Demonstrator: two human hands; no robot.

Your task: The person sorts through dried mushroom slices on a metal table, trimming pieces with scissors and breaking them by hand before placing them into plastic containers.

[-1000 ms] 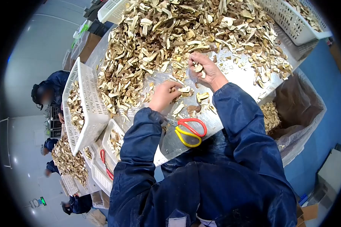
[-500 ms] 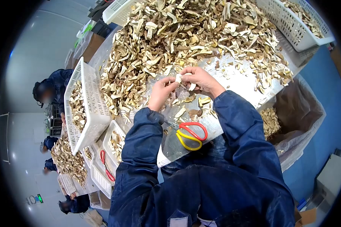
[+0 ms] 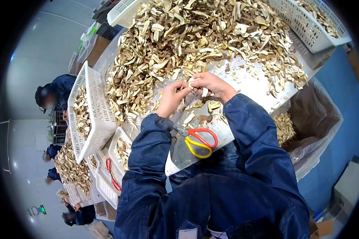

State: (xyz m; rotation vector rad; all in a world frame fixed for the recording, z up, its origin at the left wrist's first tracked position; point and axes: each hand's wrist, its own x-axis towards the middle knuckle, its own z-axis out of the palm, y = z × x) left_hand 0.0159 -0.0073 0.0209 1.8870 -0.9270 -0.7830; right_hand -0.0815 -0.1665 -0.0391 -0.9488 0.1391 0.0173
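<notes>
Both hands meet over the near part of the metal table, pinching a pale dried mushroom slice (image 3: pixel 191 83) between their fingertips. My left hand (image 3: pixel 172 98) is closed on its left side, and my right hand (image 3: pixel 212 84) grips it from the right. Another whitish slice (image 3: pixel 205 92) sticks out below my right fingers. Beneath the hands lie several loose mushroom pieces (image 3: pixel 189 118). Scissors (image 3: pixel 201 142) with one red and one yellow handle rest near the table edge, their blades pointing toward my left sleeve. A large heap of dried mushroom slices (image 3: pixel 159 51) spreads beyond my hands.
White perforated baskets (image 3: pixel 101 113) holding slices stand at the left and far right. Smaller white trays (image 3: pixel 106 184) and red-handled scissors (image 3: pixel 112 174) lie left of me. A plastic-lined bin (image 3: pixel 319 131) with mushroom bits is at right. Co-workers (image 3: pixel 60 93) stand at left.
My hands have shifted slightly, with the fingertips closer together around the slice. At the far left, a co-worker's hand has moved near the distant tray. The scissors remain in place.
</notes>
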